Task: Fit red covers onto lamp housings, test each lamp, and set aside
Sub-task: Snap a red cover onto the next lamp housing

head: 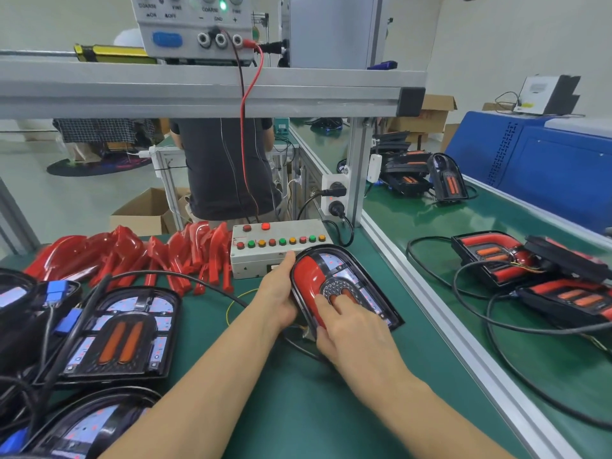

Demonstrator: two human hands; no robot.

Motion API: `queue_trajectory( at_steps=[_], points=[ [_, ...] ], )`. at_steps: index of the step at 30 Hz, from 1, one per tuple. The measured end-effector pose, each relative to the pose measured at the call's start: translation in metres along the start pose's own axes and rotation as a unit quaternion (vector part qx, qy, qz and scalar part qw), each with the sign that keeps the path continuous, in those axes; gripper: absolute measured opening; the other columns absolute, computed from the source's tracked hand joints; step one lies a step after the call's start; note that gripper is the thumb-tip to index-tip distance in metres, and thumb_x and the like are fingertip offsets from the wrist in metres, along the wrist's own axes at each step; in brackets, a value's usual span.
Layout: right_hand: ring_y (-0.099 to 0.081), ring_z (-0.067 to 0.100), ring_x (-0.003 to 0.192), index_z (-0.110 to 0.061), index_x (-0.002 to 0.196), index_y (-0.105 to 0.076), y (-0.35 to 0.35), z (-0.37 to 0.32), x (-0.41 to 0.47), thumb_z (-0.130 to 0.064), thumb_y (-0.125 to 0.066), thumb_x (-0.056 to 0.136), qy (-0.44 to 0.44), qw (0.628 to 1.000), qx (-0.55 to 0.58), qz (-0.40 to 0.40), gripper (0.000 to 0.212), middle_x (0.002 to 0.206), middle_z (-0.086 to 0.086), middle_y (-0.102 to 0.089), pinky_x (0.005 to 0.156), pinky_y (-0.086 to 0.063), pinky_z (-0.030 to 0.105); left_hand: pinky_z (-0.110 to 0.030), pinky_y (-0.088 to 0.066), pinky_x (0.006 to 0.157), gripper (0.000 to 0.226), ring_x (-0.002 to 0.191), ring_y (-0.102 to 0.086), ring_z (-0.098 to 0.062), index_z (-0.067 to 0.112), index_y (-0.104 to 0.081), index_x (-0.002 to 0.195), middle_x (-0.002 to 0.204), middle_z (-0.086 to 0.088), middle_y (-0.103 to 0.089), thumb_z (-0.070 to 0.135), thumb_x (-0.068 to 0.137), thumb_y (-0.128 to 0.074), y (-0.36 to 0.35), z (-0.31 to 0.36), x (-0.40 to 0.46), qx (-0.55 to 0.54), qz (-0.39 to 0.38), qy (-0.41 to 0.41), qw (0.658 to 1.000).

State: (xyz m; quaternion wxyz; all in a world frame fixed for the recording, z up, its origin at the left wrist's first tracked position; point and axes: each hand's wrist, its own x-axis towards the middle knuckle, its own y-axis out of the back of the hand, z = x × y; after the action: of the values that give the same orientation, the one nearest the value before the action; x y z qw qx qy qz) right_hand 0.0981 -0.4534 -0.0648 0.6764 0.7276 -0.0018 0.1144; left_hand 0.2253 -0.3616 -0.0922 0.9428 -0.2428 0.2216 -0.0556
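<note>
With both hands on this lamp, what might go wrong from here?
The red cover spans only the left part of the lamp housing, so the right hand pressing could seat it crooked. The left hand sits beside the button box and might bump it.

Two hands, left [278, 293] and right [347, 329]. One lamp housing [344, 286] carrying one red cover [306, 279]. One heap of loose red covers [132, 256], too overlapped to count. One button test box [281, 246]. Two uncovered housings [122, 332] in full view at left, a third cut off by the picture's edge.
</note>
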Motion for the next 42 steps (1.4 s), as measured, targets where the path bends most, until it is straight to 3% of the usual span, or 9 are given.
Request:
queue_trajectory(
  at_steps=[8,11,13,16,18,21,24,31,42],
  points=[
    [-0.053,0.028,0.113,-0.011,0.15,-0.032,-0.017,0.007,-0.003,-0.026,-0.042,0.102,0.03,0.994,0.064,0.08,0.052,0.125,0.009,-0.051,0.089,-0.047,0.039,-0.042,-0.057,0.078,0.039,0.088,-0.071,-0.029,0.007,-0.068,0.107,0.101,-0.017,-0.072,0.035,0.081,-0.069,0.007,-0.003,-0.002,0.028,-0.081,-0.021,0.996],
    [-0.064,0.027,0.088,-0.009,0.127,-0.062,-0.021,0.007,-0.008,-0.028,-0.072,0.085,0.032,0.987,0.076,0.14,0.048,0.1,0.008,-0.063,0.063,-0.055,0.035,-0.039,-0.058,0.072,0.052,0.083,-0.07,-0.028,0.009,-0.064,0.112,0.1,-0.017,-0.072,0.017,0.062,-0.077,0.007,-0.002,-0.005,0.062,-0.1,-0.061,0.991],
    [-0.06,0.014,0.087,-0.023,0.112,-0.068,-0.022,0.012,-0.019,-0.043,-0.069,0.084,-0.016,0.97,0.177,0.168,0.034,0.097,-0.005,-0.061,0.07,-0.051,0.03,-0.039,-0.058,0.07,0.051,0.079,-0.07,-0.027,0.008,-0.064,0.11,0.095,-0.017,-0.073,0.014,0.06,-0.076,0.007,0.0,-0.006,0.04,-0.091,-0.069,0.993],
    [-0.051,0.004,0.067,-0.032,0.081,-0.056,-0.022,0.035,-0.037,-0.057,-0.065,0.077,-0.2,0.881,0.387,0.185,0.027,0.071,-0.017,-0.053,0.061,-0.039,0.015,-0.036,-0.057,0.062,0.045,0.069,-0.07,-0.023,0.009,-0.065,0.105,0.084,-0.012,-0.073,0.013,0.061,-0.075,0.008,0.007,-0.005,0.007,-0.059,-0.083,0.995],
    [-0.058,0.009,0.07,-0.031,0.095,-0.055,-0.024,0.046,-0.043,-0.053,-0.074,0.073,-0.296,0.812,0.487,0.126,0.036,0.077,-0.015,-0.059,0.061,-0.041,0.013,-0.034,-0.057,0.056,0.034,0.064,-0.071,-0.021,0.009,-0.064,0.103,0.078,-0.009,-0.074,0.009,0.07,-0.073,0.01,0.011,-0.005,-0.013,-0.042,-0.085,0.995],
    [-0.069,0.016,0.096,-0.016,0.142,-0.036,-0.026,0.041,-0.036,-0.043,-0.081,0.064,-0.3,0.641,0.705,-0.041,0.094,0.118,0.001,-0.066,0.09,-0.055,0.034,-0.036,-0.059,0.059,0.03,0.066,-0.071,-0.022,0.007,-0.063,0.107,0.08,-0.01,-0.074,0.01,0.078,-0.071,0.005,0.011,-0.01,-0.02,-0.038,-0.077,0.996],
    [-0.07,0.025,0.1,-0.014,0.133,-0.046,-0.025,0.034,-0.023,-0.031,-0.084,0.049,-0.272,0.555,0.785,-0.042,0.093,0.115,0.011,-0.071,0.085,-0.057,0.04,-0.039,-0.059,0.068,0.034,0.069,-0.07,-0.023,0.006,-0.063,0.111,0.084,-0.01,-0.074,0.011,0.079,-0.07,-0.001,0.01,-0.016,-0.02,-0.049,-0.085,0.995],
    [-0.073,0.021,0.072,-0.004,0.116,-0.055,-0.03,0.023,-0.017,-0.01,-0.08,0.053,-0.272,0.531,0.802,-0.021,0.068,0.091,0.015,-0.076,0.058,-0.059,0.032,-0.031,-0.058,0.058,0.03,0.071,-0.071,-0.021,0.004,-0.064,0.112,0.089,-0.011,-0.074,0.01,0.083,-0.067,-0.006,0.009,-0.023,-0.004,-0.073,-0.112,0.991],
    [-0.073,0.019,0.074,-0.004,0.111,-0.061,-0.034,0.026,-0.023,-0.011,-0.082,0.052,-0.255,0.554,0.792,-0.035,0.063,0.094,0.012,-0.076,0.06,-0.058,0.031,-0.03,-0.057,0.057,0.021,0.071,-0.072,-0.019,0.012,-0.068,0.099,0.088,-0.008,-0.075,0.011,0.078,-0.069,-0.004,0.009,-0.026,0.021,-0.092,-0.103,0.99]
  ],
)
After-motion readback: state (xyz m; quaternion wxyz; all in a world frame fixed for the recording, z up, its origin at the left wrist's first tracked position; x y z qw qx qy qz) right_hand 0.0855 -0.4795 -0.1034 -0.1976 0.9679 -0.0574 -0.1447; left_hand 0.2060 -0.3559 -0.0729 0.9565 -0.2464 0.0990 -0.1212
